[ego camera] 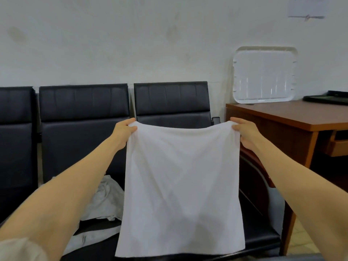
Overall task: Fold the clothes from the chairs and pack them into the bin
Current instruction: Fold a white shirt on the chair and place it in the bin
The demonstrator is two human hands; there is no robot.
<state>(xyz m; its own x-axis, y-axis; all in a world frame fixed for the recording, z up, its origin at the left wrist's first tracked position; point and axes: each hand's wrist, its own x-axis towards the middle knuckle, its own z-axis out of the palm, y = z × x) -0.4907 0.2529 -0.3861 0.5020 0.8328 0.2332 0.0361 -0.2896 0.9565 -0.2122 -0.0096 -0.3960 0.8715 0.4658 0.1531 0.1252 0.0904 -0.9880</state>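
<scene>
- Two bare forearms reach forward from the bottom edge, and a pale sleeve shows at the lower left.
- A white cloth (180, 185) hangs flat between them, in the air in front of the chair seats, with its lower edge free.
- The left hand (125, 129) pinches the cloth's top left corner and the right hand (243, 133) pinches the top right. Each grip is closed on only a small bit of fabric, so a corner could slip during the fold and leave the cloth skewed.
- Behind it, crumpled pale clothes (105, 200) lie on a black chair (84, 113). The hanging edge could drag across them.
- Farther right stands a wooden desk (282, 115), with a clear tray (263, 76) leaning against the wall. No bin can be made out.
</scene>
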